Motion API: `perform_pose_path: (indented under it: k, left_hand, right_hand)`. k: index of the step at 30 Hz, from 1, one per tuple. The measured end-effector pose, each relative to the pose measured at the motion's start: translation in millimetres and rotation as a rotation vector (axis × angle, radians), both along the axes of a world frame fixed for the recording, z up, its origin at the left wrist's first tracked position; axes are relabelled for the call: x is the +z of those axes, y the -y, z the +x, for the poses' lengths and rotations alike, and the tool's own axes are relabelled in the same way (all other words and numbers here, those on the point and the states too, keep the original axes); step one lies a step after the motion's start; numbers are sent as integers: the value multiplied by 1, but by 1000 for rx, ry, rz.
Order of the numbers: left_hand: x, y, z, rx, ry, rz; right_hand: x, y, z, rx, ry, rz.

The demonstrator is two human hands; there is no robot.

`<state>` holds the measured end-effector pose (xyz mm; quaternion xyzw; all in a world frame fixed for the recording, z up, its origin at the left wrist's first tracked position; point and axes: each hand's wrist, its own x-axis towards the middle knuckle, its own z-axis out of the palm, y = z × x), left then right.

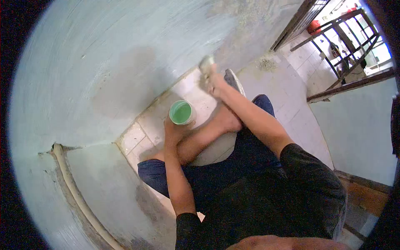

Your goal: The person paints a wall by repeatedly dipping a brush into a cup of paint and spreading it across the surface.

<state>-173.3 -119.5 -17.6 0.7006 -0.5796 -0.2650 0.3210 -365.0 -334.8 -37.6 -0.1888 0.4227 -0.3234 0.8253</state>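
Note:
My left hand [176, 130] is wrapped around a pale cup [171, 109] and holds it upright above the tiled floor. Green paint [181, 114] shows inside the cup. Further forward, near the base of the wall, my right hand [213, 84] is closed round a paintbrush [206, 63]. Motion blurs the pale brush head, which overlaps the lower wall in this view. My bent leg and bare foot [228, 120] lie between the two arms.
A pale blue-green wall [125, 50] with damp grey patches curves along the front and left. A pipe [73, 185] runs down it at lower left. Crumbled debris [266, 64] lies on the floor. Beyond a doorway stand a dark metal frame [346, 39] and a red object [313, 27].

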Motion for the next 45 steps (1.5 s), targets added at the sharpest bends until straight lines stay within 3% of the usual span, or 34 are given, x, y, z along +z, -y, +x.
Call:
perform_pose_path:
  k: [4, 8, 10, 11, 13, 14, 16, 20, 22, 23, 25, 26, 28, 29, 31, 32, 34, 38, 41, 44, 45]
  left_hand:
    - [-6, -1, 1, 8, -40, -23]
    - [3, -3, 0, 58, -145, 50]
    - [5, -3, -1, 25, -117, 5]
    - [4, -5, -1, 27, -121, 11]
    - [3, -3, -1, 27, -163, -19]
    - [3, -2, -1, 18, -165, -10]
    - [5, -1, -3, 25, -153, 8]
    - [19, -1, -7, 10, -94, -29]
    - [19, -1, -8, 30, -104, 2]
    - [19, -1, -9, 32, -104, 2]
    - [22, -1, -10, 45, -73, 9]
    - [20, -1, -9, 50, -71, 9]
    - [13, -4, -7, 95, -63, -4]
    - [12, -4, -7, 98, -65, 0]
    - [13, -2, -7, 53, -26, 14]
    - [15, -2, -8, 49, -30, 18]
    - [25, -1, -8, 16, -36, 34]
    - [22, -4, -7, 68, -136, 66]
    - [15, -2, -4, 77, -141, 42]
    - [17, -2, -5, 59, -98, 61]
    - [14, -2, -3, 54, -110, 51]
  right_hand:
    - [-16, 55, -4, -407, 108, 179]
    - [-1, 63, 23, -376, -6, 98]
    - [22, 47, 38, -95, -125, 217]
    - [21, 35, 49, -94, -128, 223]
    - [4, 17, 62, -19, -122, 5]
    - [0, 8, 54, -28, -125, 14]
    - [15, -15, 34, 245, -11, -104]
    - [11, -20, 11, 194, 48, -57]
    - [-5, -7, 21, -301, -387, -226]
    - [-20, 3, 27, -299, -387, -226]
    - [-88, 29, 41, -516, -808, -600]
    - [-72, 21, 45, -512, -805, -601]
    - [-20, -17, 52, -280, -781, -727]
    - [-29, -27, 61, -276, -782, -724]
    - [-44, -42, 74, -204, -693, -963]
    - [-45, -53, 69, -204, -698, -960]
    - [-11, -74, 58, 178, -410, -662]
    - [-2, -58, 36, 175, -325, -474]
    - [-12, -27, 22, -217, -427, -542]
    - [31, 2, 3, -537, -613, -396]
    - [33, 11, 5, -538, -614, -399]
